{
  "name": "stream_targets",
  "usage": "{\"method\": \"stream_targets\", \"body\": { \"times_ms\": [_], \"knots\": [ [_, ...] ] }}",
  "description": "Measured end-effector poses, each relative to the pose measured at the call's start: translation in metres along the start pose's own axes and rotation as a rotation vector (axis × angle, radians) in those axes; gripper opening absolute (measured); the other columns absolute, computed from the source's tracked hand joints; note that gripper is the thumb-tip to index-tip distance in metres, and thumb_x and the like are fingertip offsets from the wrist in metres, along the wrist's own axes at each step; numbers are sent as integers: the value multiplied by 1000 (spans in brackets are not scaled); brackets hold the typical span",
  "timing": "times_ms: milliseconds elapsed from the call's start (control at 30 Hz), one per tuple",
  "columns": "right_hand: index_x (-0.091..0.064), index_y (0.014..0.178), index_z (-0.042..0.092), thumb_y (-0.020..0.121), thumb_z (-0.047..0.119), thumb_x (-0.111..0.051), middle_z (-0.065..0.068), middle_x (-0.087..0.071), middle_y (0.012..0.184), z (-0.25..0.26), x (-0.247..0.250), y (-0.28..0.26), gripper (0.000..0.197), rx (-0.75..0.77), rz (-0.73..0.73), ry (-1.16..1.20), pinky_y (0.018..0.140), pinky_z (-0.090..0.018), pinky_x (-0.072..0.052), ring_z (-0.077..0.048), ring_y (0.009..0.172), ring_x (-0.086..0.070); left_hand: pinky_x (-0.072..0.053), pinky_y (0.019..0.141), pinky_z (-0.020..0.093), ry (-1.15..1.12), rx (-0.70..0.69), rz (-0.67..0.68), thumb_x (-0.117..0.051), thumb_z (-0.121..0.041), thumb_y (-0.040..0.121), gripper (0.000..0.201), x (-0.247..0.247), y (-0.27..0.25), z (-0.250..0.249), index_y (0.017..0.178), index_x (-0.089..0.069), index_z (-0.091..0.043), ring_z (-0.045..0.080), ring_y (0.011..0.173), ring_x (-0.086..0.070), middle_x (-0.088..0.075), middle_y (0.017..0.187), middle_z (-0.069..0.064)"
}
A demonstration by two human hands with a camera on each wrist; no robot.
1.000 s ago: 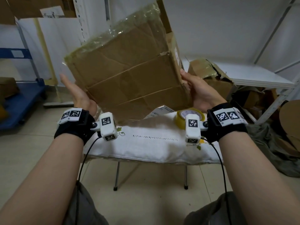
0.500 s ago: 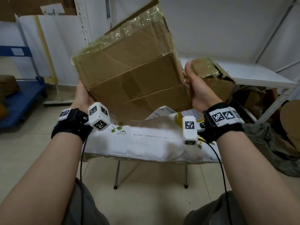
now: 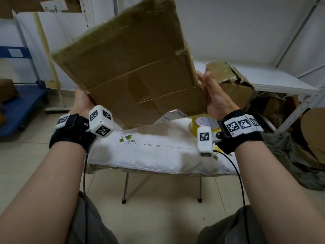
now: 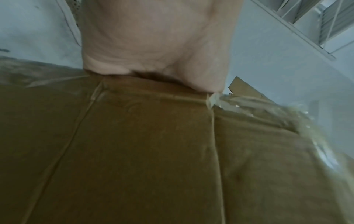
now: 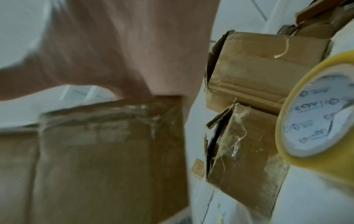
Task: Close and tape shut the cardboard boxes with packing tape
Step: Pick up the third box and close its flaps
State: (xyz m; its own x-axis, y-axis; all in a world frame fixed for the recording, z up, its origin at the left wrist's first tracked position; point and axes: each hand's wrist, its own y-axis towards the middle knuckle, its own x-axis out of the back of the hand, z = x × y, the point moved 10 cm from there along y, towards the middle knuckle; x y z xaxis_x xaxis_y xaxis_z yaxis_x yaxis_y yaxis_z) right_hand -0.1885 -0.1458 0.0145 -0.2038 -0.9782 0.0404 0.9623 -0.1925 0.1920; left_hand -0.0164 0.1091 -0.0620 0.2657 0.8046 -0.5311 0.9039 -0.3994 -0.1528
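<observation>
Change, near to far:
- left hand (image 3: 81, 100): now tucked under the lower left corner of the cardboard box (image 3: 133, 71), no longer spread along its left side; palm against the cardboard, fingers hidden behind it, so grip impossible to tell
- right hand (image 3: 213, 95): flat against the box's right edge as before, fingers straight and pointing up, pressing and not clutching
- cardboard box: held in the air between both hands, above the cloth-covered table (image 3: 158, 155) and not touching it; tipped further than a second ago, top edge swung up and away, blurred with motion; old clear tape along the upper edge and along the seams in the left wrist view
- Reading for the task: probably mid-turn, bringing the open or untaped face round; no fresh tape applied yet, so closing and sealing both ahead

Count, near to far:
- hands: 2, both on the one box
- wrist cameras: 2
- table: 1, white cloth with green leaf pattern
- tape roll (image 3: 204, 123): 1, yellowish, flat on the right of the table, just below the right hand, untouched
- paper slip (image 3: 173, 116): 1, on the cloth under the box
- cardboard boxes: 2 certain; the second box (image 3: 232, 85) far right, battered, flaps torn and gaping, on a white shelf (image 3: 274, 81)
- further cardboard far right: number unclear
- blue cart (image 3: 22, 103): 1, far left
</observation>
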Motion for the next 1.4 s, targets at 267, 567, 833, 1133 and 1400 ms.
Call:
{"method": "stream_targets", "body": {
  "times_ms": [267, 567, 833, 1133, 1400],
  "knots": [
    [-64, 125, 10, 71, 6, -82, -5, -76, 106, -9, 9, 4, 57, -72, 11, -89, 95, -43, -58, -21, 101, -72, -49, 99, 50, 6, 42, -4, -41, -62, 93, 57, 0, -2, 3, 120, -71, -23, 30, 116, -65, -73, 117, 7],
    [-63, 129, 6, 86, 1, -74, -8, -72, 122, 9, 25, 7, 45, 89, -162, -201, 101, -43, -55, -22, 113, -70, -51, 85, 48, 89, 104, 34, -52, -70, 75, 67, -11, -10, 11, 118, -74, -24, 30, 109, -66, -74, 113, 8],
    [-40, 151, 6, 79, -5, -66, -11, -52, 148, -4, 24, 19, 78, 51, -119, -344, 103, -39, -53, -26, 138, -50, -50, 79, 51, 107, 130, 41, -48, -76, 76, 69, -9, -12, 12, 119, -69, -26, 35, 114, -62, -75, 109, 9],
    [-80, 101, 13, 77, 3, -76, 7, -56, 141, 7, 37, 20, 27, 204, -272, -245, 109, -53, -46, -26, 135, -51, -31, 97, 79, 143, 249, 35, -50, -90, 61, 86, -5, -13, 26, 120, -62, -29, 53, 113, -52, -60, 116, 14],
    [-48, 111, 6, 95, -8, -57, -14, -56, 132, -4, 35, 21, 23, 137, -303, 36, 70, -25, -59, -20, 96, -69, -56, 87, 38, 93, 133, 15, -62, -68, 68, 58, -9, -17, 18, 93, -81, -20, 24, 97, -73, -76, 107, 6]
  ]
}}
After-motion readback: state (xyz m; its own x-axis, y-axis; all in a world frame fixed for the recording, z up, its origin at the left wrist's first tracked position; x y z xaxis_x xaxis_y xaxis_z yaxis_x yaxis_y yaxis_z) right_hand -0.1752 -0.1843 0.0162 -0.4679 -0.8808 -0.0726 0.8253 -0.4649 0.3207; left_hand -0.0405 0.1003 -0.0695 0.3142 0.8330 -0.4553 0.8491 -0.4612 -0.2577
